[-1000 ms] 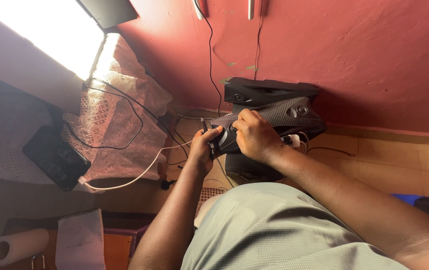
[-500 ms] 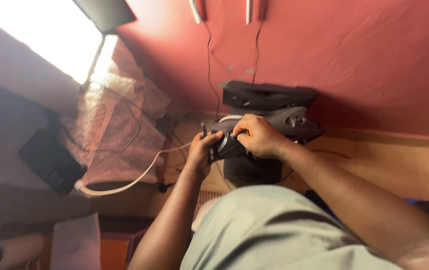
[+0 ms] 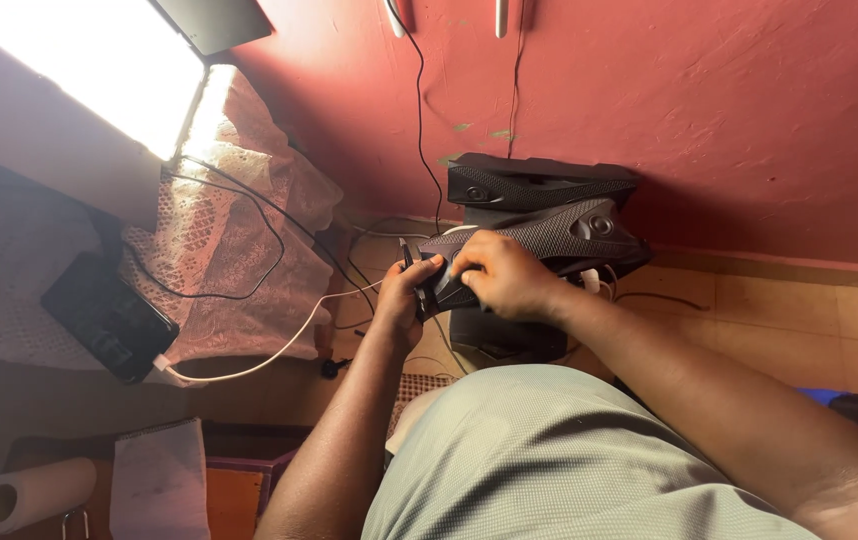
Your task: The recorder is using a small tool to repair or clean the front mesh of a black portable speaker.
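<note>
While both arms reach forward over a lap in grey-green cloth (image 3: 559,460), the two hands meet on a black textured speaker (image 3: 549,235) that sits against the red wall (image 3: 729,90), where wall and floor join; the left hand (image 3: 407,295) grips the near, narrow end of the speaker, its fingers curled round the edge and its thumb pressed on top; the right hand (image 3: 502,276) lies just beside it, touching the same end, fingers bent down onto the patterned face and closed on it rather than spread; what the fingertips press on cannot be made out. Just beyond the hands, a second black piece of the same shape (image 3: 539,182) stands above the first, close to the wall; a thin black wire (image 3: 419,110) hangs down the wall to it. Below the right hand a dark box (image 3: 509,340) rests on the tiled floor (image 3: 779,310). To the left of the left hand a white cable (image 3: 279,345) runs across to a black phone (image 3: 109,315), which lies on a lace cloth (image 3: 239,230); black wires (image 3: 249,270) loop over that cloth. Further left and nearer the body stand a roll of white paper (image 3: 34,493) and a folded pale cloth (image 3: 159,480); well above these a bright window (image 3: 89,60) glares.
</note>
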